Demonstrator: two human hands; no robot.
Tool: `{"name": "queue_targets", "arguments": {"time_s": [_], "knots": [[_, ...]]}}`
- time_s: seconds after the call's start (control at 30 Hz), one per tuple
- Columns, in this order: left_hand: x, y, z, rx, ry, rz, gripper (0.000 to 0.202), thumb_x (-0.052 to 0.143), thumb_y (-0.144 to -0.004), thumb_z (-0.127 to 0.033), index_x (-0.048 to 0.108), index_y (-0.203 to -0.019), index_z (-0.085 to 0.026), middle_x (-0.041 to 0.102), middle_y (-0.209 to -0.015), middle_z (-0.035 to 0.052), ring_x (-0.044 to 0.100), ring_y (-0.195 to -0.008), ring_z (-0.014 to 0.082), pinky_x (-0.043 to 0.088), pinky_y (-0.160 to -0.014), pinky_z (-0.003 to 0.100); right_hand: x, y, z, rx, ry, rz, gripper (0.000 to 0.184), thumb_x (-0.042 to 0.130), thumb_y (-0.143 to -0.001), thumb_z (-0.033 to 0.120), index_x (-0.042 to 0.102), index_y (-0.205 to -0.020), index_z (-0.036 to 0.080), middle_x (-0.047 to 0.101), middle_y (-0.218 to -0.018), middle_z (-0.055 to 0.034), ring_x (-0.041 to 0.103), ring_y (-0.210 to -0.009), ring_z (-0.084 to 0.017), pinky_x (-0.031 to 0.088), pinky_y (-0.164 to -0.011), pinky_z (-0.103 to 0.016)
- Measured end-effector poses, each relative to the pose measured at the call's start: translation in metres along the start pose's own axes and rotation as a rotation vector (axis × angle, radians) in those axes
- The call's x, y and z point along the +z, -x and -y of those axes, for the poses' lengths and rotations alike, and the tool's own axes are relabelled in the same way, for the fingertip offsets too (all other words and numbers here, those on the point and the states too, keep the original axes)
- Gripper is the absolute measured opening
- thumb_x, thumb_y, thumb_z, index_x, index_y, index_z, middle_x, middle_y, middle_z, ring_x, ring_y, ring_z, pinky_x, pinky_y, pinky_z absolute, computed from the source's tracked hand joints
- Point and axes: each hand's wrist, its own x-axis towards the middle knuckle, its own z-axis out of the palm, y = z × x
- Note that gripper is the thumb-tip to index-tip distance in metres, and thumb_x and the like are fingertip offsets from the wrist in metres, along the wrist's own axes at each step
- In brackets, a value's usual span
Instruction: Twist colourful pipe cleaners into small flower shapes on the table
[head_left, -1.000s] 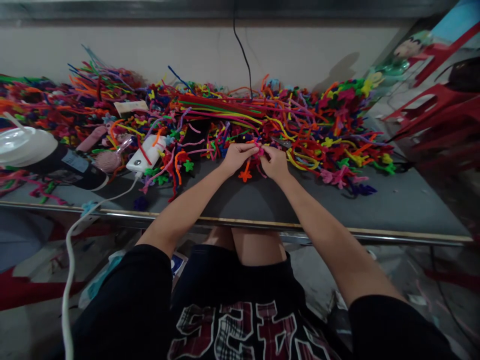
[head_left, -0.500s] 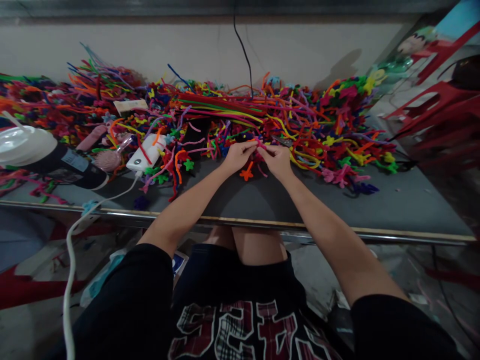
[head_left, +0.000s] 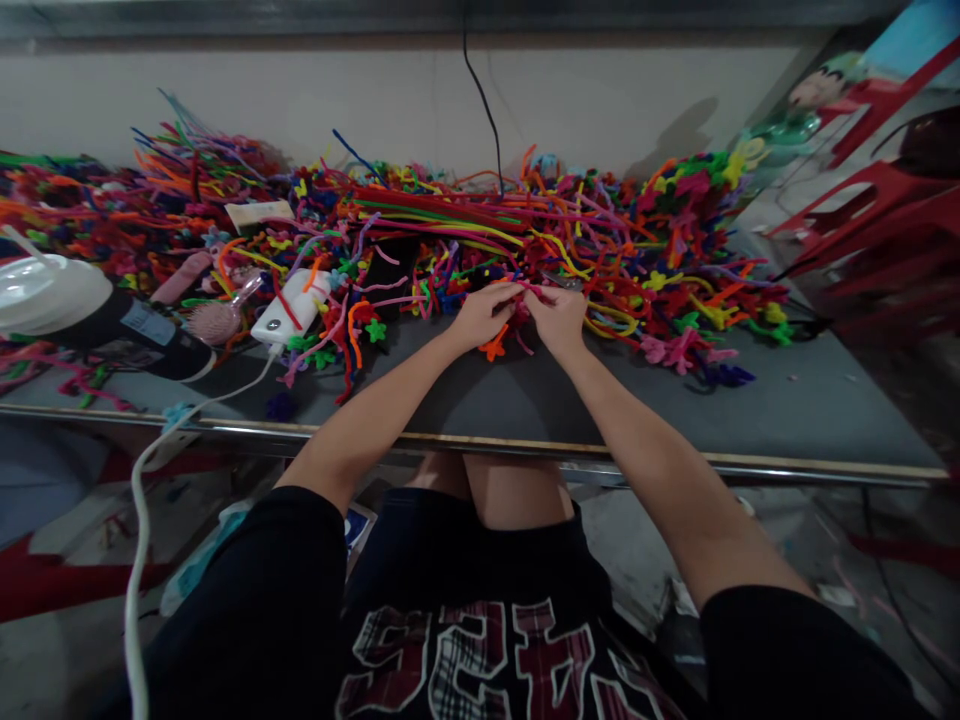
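Between the pinched fingers of my left hand (head_left: pixel 486 314) and my right hand (head_left: pixel 556 312) is a small pink pipe cleaner (head_left: pixel 523 286), mostly hidden by the fingertips. Both hands meet above the near side of a long heap of coloured pipe cleaners (head_left: pixel 450 222). Just below the fingers an orange pipe-cleaner flower (head_left: pixel 493 348) lies on the table, partly behind my left hand. Scissors or pliers with dark metal parts (head_left: pixel 564 282) lie behind my right hand, largely covered.
On the left of the grey table (head_left: pixel 810 410) are a large dark cup with a white lid (head_left: pixel 142 330), a pink hairbrush (head_left: pixel 214 318) and a white power strip (head_left: pixel 289 308) with a cable hanging over the edge. Red plastic chairs (head_left: pixel 862 205) stand at the right.
My hands have shifted slightly, and the left fingers now curl closer to the right ones around the pink pipe cleaner. The orange flower is a little more covered by my left hand.
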Motion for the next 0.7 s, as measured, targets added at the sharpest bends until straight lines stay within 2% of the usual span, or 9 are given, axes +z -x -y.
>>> {"name": "queue_targets", "arguments": {"time_s": [0.1,0.2,0.33,0.4,0.47,0.53,0.6,0.7], "knots": [[0.0,0.001,-0.004,-0.06,0.007,-0.04,0.037,0.052,-0.086,-0.012,0.065,-0.12,-0.019,0.068,-0.122,0.0064,0.062,-0.116,0.0198,0.046,-0.107,0.04,0.001,0.003,0.006,-0.007,0.039,-0.006,0.027,0.059,-0.078,0.036,0.075,-0.075,0.015,0.056,-0.054,0.0007,0.051,-0.054,-0.013,0.041,-0.056,-0.027],[0.0,0.002,-0.005,-0.112,0.052,-0.028,0.038,0.056,-0.085,-0.015,0.064,-0.122,-0.02,0.068,-0.122,0.0063,0.064,-0.114,0.0208,0.048,-0.105,0.04,0.001,0.003,0.007,0.014,0.063,-0.029,0.027,0.059,-0.079,0.036,0.075,-0.074,0.014,0.055,-0.053,0.0002,0.051,-0.054,-0.013,0.04,-0.056,-0.027],[0.001,0.002,-0.002,-0.084,0.124,0.067,0.032,0.058,-0.086,-0.017,0.068,-0.116,-0.019,0.066,-0.124,0.0077,0.062,-0.117,0.0202,0.046,-0.107,0.04,-0.003,-0.005,-0.004,0.084,0.028,-0.128,0.031,0.059,-0.08,0.04,0.076,-0.076,0.013,0.059,-0.055,-0.0013,0.052,-0.058,-0.015,0.042,-0.06,-0.029],[0.0,0.002,-0.001,-0.063,0.103,0.018,0.035,0.053,-0.088,-0.014,0.065,-0.12,-0.018,0.066,-0.124,0.008,0.063,-0.115,0.0182,0.047,-0.106,0.038,-0.004,-0.008,-0.01,0.106,-0.016,-0.126,0.03,0.062,-0.078,0.04,0.076,-0.078,0.014,0.062,-0.059,-0.0015,0.053,-0.06,-0.015,0.042,-0.061,-0.028],[-0.003,0.002,0.0,-0.033,0.035,-0.089,0.044,0.046,-0.09,-0.01,0.057,-0.131,-0.019,0.064,-0.127,0.0087,0.063,-0.113,0.0162,0.05,-0.102,0.035,-0.004,-0.009,-0.012,0.088,-0.076,0.012,0.031,0.063,-0.077,0.043,0.075,-0.073,0.015,0.061,-0.058,-0.0002,0.052,-0.058,-0.014,0.04,-0.059,-0.028],[-0.009,0.002,0.002,0.037,-0.072,-0.147,0.046,0.042,-0.092,-0.009,0.052,-0.135,-0.02,0.062,-0.131,0.0087,0.061,-0.117,0.0158,0.05,-0.1,0.033,-0.002,-0.009,-0.012,0.079,-0.13,0.151,0.031,0.064,-0.074,0.045,0.074,-0.069,0.016,0.058,-0.055,0.0015,0.048,-0.055,-0.012,0.037,-0.057,-0.027],[-0.015,0.003,0.005,0.131,-0.214,-0.118,0.04,0.043,-0.094,-0.012,0.059,-0.128,-0.022,0.065,-0.126,0.0061,0.06,-0.118,0.0154,0.049,-0.101,0.032,-0.001,-0.008,-0.011,0.087,-0.178,0.255,0.03,0.066,-0.072,0.046,0.074,-0.068,0.017,0.055,-0.053,0.0024,0.046,-0.054,-0.011,0.036,-0.055,-0.026],[-0.023,0.005,0.008,0.208,-0.386,-0.087,0.028,0.046,-0.095,-0.02,0.068,-0.114,-0.022,0.072,-0.109,0.0054,0.066,-0.105,0.0152,0.053,-0.092,0.031,0.0,-0.009,-0.01,0.132,-0.268,0.368,0.029,0.066,-0.069,0.045,0.073,-0.071,0.017,0.053,-0.053,0.0028,0.041,-0.051,-0.009,0.032,-0.051,-0.025]]}}
